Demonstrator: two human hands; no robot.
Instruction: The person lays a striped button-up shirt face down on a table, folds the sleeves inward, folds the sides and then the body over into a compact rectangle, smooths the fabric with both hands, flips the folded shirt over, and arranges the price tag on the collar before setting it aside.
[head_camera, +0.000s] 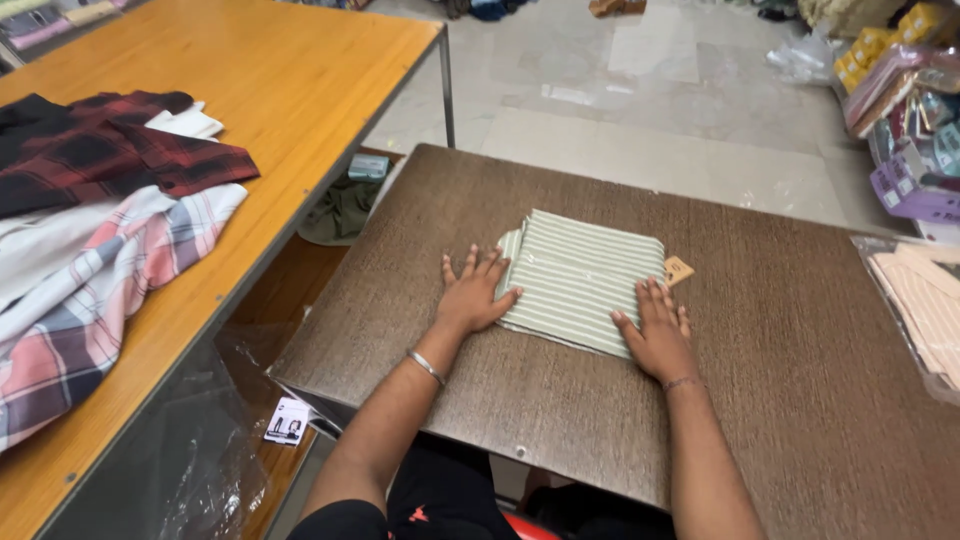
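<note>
Your left hand (475, 292) lies flat and open, palm down, at the left edge of the folded striped shirt (580, 275), its thumb touching the cloth. Your right hand (657, 330) presses flat on the shirt's lower right corner, gripping nothing. The shirt rests mid-way across the dark surface (780, 330), a paper tag (678, 270) at its right edge.

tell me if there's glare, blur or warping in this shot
Head view: sharp on both hands, left and right, flat on the striped folded garment; soft glare on the pale floor; table edges bow slightly from the wide lens.
</note>
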